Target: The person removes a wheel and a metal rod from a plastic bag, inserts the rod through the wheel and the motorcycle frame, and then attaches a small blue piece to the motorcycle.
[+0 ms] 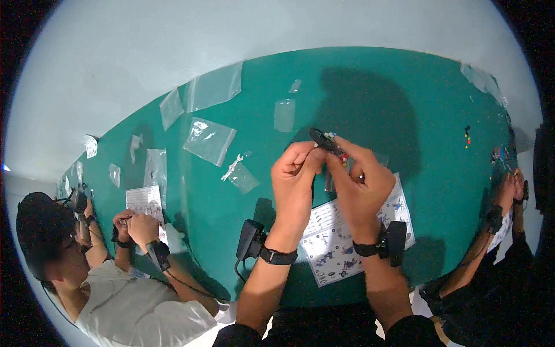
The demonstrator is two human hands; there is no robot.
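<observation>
Near the middle of the green table, my left hand (296, 173) pinches a small dark assembly (324, 140) with a black oval part and little red, white and yellow pieces. My right hand (364, 176) grips the same assembly from the right, its fingers closed around the lower pieces. A small white-tipped piece shows between the fingers of my right hand. Beneath my wrists lies a printed instruction sheet (329, 246) with diagrams, partly covered by my right forearm. The finer details of the assembly are too small to tell.
Clear plastic bags (209, 140) lie on the green table (248, 104), with a white wrench-like piece (233, 167) beside them. Small coloured parts (467, 137) sit at the right. A person's hands (141, 227) work at the left; another person's hands (511, 185) are at the right edge.
</observation>
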